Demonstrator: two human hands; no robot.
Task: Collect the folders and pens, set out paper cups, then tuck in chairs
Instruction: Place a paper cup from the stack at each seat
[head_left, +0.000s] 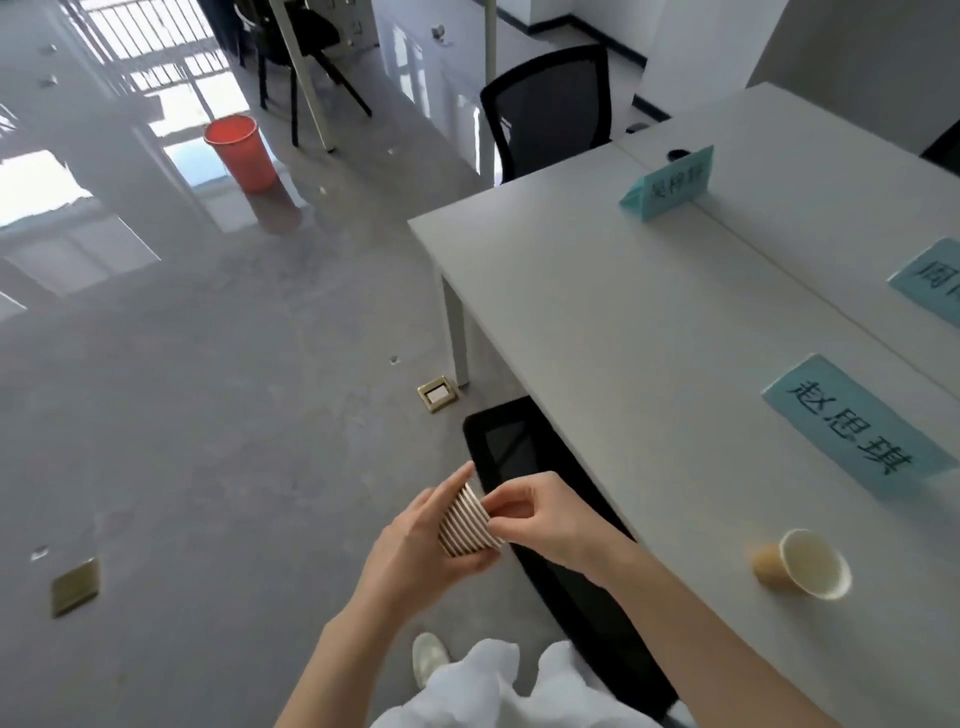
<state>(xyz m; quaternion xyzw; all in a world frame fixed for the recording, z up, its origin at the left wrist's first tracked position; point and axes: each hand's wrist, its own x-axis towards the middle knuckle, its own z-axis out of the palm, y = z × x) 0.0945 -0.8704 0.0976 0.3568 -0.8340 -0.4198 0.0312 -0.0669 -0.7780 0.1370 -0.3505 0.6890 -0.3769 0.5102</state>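
Pale trousers (498, 686) and one shoe (428, 657) fill the 6 o'clock edge, and both forearms reach up from there to meet just below centre. Between the hands sits a nested stack of paper cups (467, 525), tilted with its rims toward 1 o'clock. The left hand (415, 540) cradles the stack from underneath and behind, fingers curled round it with the fingertips running up past the rims; that grip steadies the whole stack. The right hand (540, 519) pinches at the rim end with thumb and fingertips, seemingly to work the outermost cup free, which would explain why the rims are turned toward it.

At 4 o'clock one paper cup (802, 564) already lies on the white bench (597, 291); it appears to be on its side, mouth toward the camera, though the blur makes that uncertain. A blue name card (852, 431) stands behind it at 3 o'clock, a second (670, 184) at 1 o'clock, and a third (932, 280) is cut off at the right edge. So cups seem to be going out one per named seat.

A black chair (556, 545) back is tucked against the bench edge beside the hands, another chair (550, 109) stands at the far end at 12 o'clock, and an orange bucket (241, 153) sits on the floor at 11 o'clock. No folders or pens are visible.
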